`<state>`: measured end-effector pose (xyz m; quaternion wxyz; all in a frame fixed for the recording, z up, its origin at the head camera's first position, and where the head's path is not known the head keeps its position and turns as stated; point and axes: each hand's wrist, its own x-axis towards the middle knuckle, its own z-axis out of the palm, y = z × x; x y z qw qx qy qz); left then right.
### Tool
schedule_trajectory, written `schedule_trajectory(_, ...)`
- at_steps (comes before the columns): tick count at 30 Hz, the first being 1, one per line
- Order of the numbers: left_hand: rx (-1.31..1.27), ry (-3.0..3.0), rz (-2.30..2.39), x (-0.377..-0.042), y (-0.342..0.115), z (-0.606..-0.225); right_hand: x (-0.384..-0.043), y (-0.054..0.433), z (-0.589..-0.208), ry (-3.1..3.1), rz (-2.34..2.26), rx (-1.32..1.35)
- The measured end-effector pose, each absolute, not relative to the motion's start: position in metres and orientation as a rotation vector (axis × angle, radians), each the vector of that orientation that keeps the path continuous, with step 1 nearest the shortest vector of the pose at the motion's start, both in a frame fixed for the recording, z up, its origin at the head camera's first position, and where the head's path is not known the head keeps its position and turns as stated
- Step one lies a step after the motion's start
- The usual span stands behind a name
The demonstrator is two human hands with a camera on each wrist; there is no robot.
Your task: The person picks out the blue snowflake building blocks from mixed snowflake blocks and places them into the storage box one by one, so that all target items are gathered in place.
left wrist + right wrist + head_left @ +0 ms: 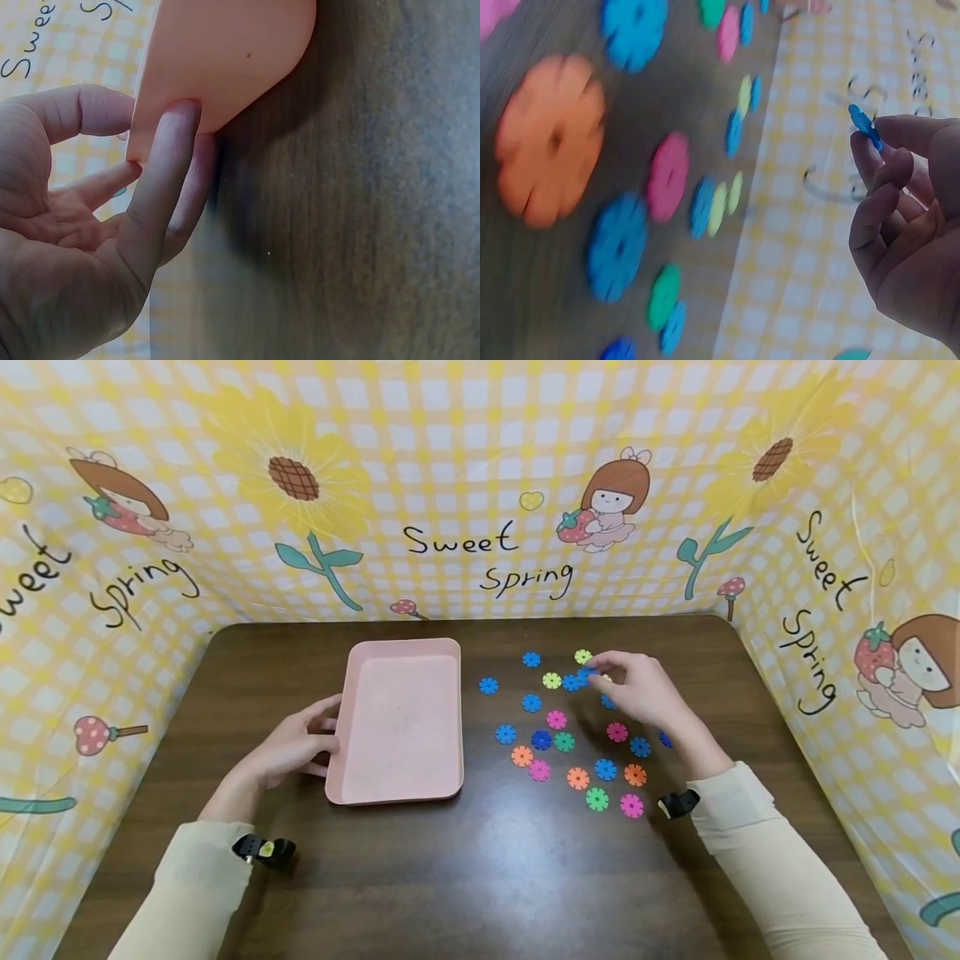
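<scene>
My right hand (637,687) pinches a blue snowflake disc (864,126) between thumb and fingertip, held above the table. Beneath it lie several notched plastic discs in blue, yellow, pink, orange and green, among them a pink disc (617,732) and an orange disc (551,141). Over on the left, my left hand (288,745) touches the outer side of a shallow pink tray (454,718) with its fingers. The left wrist view shows fingertips (182,112) against the tray wall (232,56). No discs lie inside the tray.
The brown wooden table (420,877) carries the tray at left of centre and the discs to its right. A yellow checked cloth (465,468) with printed flowers and lettering hangs along the back and both sides. Each wrist wears a black strap device (678,803).
</scene>
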<state>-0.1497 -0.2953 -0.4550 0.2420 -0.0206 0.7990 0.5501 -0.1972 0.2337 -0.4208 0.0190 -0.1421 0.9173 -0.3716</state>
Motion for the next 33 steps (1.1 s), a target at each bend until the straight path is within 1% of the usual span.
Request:
schedule_trajectory(9, -0.058, 2.188, 1.498, -0.154, -0.296, -0.458, -0.187, 0.176, -0.418, 2.746, -1.196, -0.598)
schedule_trajectory(22, -0.062, 2.201, 1.480, -0.150, -0.295, -0.459, -0.174, 0.090, -0.432, 2.599, -1.208, -0.828)
schedule_trajectory(33, -0.061, 2.200, 1.477, -0.151, -0.297, -0.457, -0.164, 0.017, -0.445, 2.475, -1.253, -0.897)
